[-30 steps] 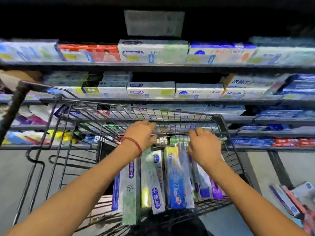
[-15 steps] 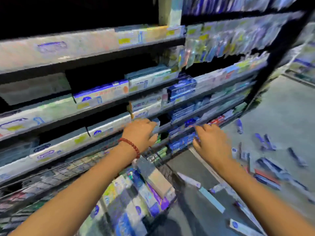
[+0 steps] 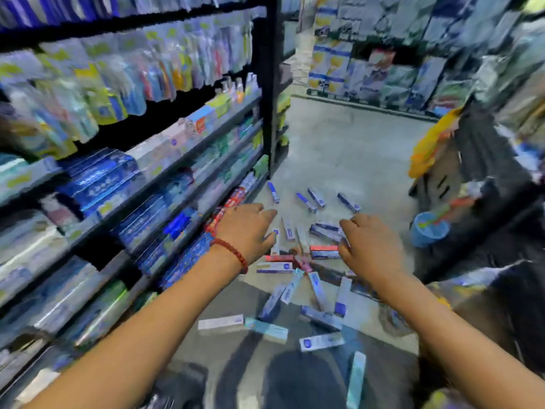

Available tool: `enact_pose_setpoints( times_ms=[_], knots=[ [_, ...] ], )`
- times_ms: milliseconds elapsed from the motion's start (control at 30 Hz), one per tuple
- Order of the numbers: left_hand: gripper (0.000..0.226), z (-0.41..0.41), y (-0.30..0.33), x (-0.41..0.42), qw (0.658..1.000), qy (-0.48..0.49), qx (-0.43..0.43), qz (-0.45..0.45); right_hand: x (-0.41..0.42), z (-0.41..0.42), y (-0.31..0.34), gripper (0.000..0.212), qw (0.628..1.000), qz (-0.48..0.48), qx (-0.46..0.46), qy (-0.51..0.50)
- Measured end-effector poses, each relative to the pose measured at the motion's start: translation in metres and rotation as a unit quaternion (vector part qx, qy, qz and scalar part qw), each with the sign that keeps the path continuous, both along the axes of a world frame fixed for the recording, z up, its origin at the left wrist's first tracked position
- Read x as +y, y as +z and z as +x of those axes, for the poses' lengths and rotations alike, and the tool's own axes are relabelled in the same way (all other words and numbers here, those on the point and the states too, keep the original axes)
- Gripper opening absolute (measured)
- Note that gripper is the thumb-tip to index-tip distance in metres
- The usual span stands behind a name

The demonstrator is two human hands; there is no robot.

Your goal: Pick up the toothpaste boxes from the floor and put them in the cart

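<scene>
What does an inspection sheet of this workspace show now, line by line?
Surface: grey shop floor, partly covered with boxes.
Job's things: many toothpaste boxes lie scattered on the floor; the cart is not in view.
Clutter: blue bucket at the right, beside a dark stand with a yellow cloth.
Hands: left hand and right hand reach out above the boxes, both loosely open, holding nothing.
Cables: nothing seen.
Surroundings: stocked shelves at the left, more goods at the aisle's far end; the picture is blurred.
</scene>
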State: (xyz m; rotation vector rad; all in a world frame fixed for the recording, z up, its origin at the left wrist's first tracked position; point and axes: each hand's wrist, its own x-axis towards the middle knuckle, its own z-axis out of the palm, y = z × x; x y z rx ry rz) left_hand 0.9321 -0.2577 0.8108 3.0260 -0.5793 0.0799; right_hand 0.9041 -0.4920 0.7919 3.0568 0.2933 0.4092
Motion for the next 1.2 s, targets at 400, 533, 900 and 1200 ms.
enact_pose_setpoints(
  times_ms=[400, 533, 900, 1200],
  knots=[
    [0.057, 0.09, -0.04, -0.17, 0.989, -0.144, 0.039, 0.012, -0.133, 0.027, -0.04, 0.032, 0.989, 0.009, 0.04, -0.142],
    [0.06, 0.119, -0.061, -0.214, 0.978, -0.202, 0.042, 0.035, -0.165, 0.035, -0.052, 0.033, 0.983, 0.019, 0.043, -0.175],
    [0.055, 0.143, -0.133, -0.327, 0.96, -0.273, 0.063, 0.018, -0.254, 0.039, -0.131, 0.026, 0.963, 0.063, 0.007, -0.261],
    [0.052, 0.129, -0.409, -0.349, 0.951, -0.252, 0.152, 0.097, -0.27, 0.023, -0.42, 0.053, 0.933, 0.149, 0.187, -0.268]
  ],
)
